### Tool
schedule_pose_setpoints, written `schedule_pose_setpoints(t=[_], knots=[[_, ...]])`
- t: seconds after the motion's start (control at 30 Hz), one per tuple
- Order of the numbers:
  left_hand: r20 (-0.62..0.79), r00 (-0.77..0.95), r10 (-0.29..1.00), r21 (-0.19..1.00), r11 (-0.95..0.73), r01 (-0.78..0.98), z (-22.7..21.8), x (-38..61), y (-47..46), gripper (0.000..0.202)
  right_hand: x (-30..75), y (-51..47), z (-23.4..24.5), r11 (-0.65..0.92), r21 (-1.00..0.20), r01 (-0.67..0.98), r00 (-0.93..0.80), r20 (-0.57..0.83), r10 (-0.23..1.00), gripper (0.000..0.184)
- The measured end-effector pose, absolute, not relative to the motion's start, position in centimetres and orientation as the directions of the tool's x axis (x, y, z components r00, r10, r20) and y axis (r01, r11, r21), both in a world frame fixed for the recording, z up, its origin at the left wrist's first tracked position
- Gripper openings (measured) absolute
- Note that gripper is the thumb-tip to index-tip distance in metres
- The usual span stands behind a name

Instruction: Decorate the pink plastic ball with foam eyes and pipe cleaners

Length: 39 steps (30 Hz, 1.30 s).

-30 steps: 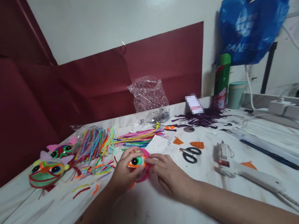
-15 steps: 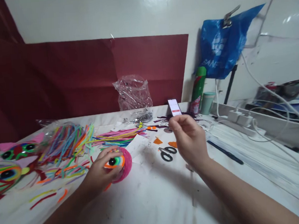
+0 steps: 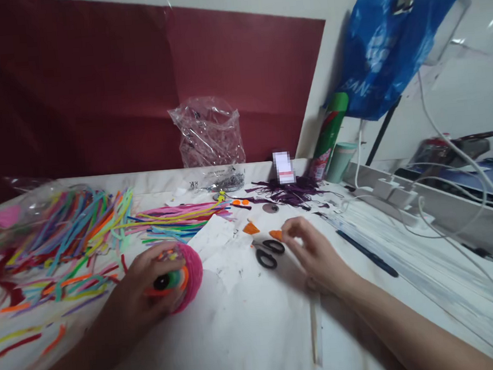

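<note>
"Head view, what's the big stuff in it?" – knotty

"Mostly the white table (image 3: 252, 346) across the bottom. Then dark red paper (image 3: 92, 95) on the wall from 9 to 12 o'clock, and a blue plastic bag (image 3: 390, 51) hanging at 2 o'clock." – gus

"And the rainbow mess?" – knotty

"That's a pile of pipe cleaners (image 3: 73, 229) spread out at 9 o'clock. A crinkly clear bag (image 3: 208, 132) stands at 12 o'clock by the wall." – gus

"Hands?" – knotty

"The left hand (image 3: 139, 292) is at 7 o'clock, cupped over a pink fuzzy disc (image 3: 189, 273). Its fingers curl round the top edge and hold it against the table. The disc has a black-centred eye (image 3: 162, 283) facing the camera. The right hand (image 3: 317, 253) sits low near the middle with its fingers loosely bent. Its tips are right at an orange scrap (image 3: 275, 235), but I can't tell if it's actually got hold of it." – gus

"Anything near it?" – knotty

"Black-handled scissors (image 3: 266, 253) lie flat at 9 o'clock of the right hand, just beside the scrap and between the two hands." – gus
</note>
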State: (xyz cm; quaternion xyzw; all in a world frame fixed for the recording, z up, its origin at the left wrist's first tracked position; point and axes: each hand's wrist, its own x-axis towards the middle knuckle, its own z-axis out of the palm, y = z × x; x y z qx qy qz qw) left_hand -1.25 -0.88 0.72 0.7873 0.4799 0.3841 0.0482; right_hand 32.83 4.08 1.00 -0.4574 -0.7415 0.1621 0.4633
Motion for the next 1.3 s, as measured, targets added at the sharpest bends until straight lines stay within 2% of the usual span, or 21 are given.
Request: schedule_pose_setpoints(t=[0.07, 0.17, 0.23, 0.33, 0.47, 0.57, 0.67, 0.77, 1.0, 1.2, 1.3], knots=[[0.571, 0.233, 0.787, 0.453, -0.538, 0.711, 0.8, -1.3, -0.9, 0.033, 31.9, 3.8, 0.4, 0.592, -0.607, 0.53, -0.31, 0.511, 0.802, 0.006], [0.561, 0.247, 0.79, 0.452, -0.543, 0.708, 0.9, -1.3, -1.2, 0.036, 30.7, 3.2, -0.6, 0.66, -0.493, 0.566, -0.44, 0.496, 0.748, 0.016], [0.564, 0.263, 0.783, 0.437, -0.553, 0.709, 1.0, -1.1, -1.4, 0.036, 30.6, 2.8, -1.3, 0.72, -0.436, 0.54, -0.494, 0.528, 0.69, 0.013], [0.57, 0.266, 0.778, 0.434, -0.559, 0.707, 1.2, -0.6, -1.7, 0.034, 31.0, 2.8, -2.0, 0.753, -0.427, 0.501, -0.561, 0.502, 0.658, 0.025], [0.556, 0.243, 0.795, 0.477, -0.544, 0.69, 1.4, 0.3, -2.1, 0.034, 31.0, 2.5, -1.6, 0.786, -0.396, 0.474, -0.645, 0.452, 0.616, 0.022], [0.554, 0.25, 0.794, 0.488, -0.552, 0.676, 1.5, 0.5, -2.2, 0.033, 29.5, 1.3, -0.1, 0.833, -0.353, 0.427, -0.724, 0.419, 0.549, 0.028], [0.563, 0.245, 0.789, 0.488, -0.557, 0.672, 1.4, 0.4, -2.2, 0.033, 27.0, -0.1, 1.4, 0.861, -0.359, 0.36, -0.765, 0.415, 0.493, 0.03], [0.568, 0.236, 0.788, 0.5, -0.559, 0.662, 1.5, 0.3, -2.2, 0.033, 24.3, -0.7, 2.5, 0.845, -0.41, 0.342, -0.733, 0.446, 0.513, 0.028], [0.586, 0.191, 0.788, 0.54, -0.555, 0.632, 1.7, 0.7, -2.4, 0.035, 19.1, -0.3, 2.1, 0.8, -0.46, 0.385, -0.508, 0.618, 0.6, 0.021], [0.599, 0.151, 0.787, 0.583, -0.557, 0.591, 1.5, 0.5, -2.2, 0.035, 18.0, -0.4, 1.8, 0.761, -0.562, 0.323, -0.439, 0.624, 0.647, 0.013], [0.583, 0.162, 0.796, 0.597, -0.556, 0.578, 1.5, 0.1, -1.8, 0.033, 18.5, 0.3, 1.5, 0.685, -0.662, 0.304, -0.359, 0.586, 0.726, 0.012]])
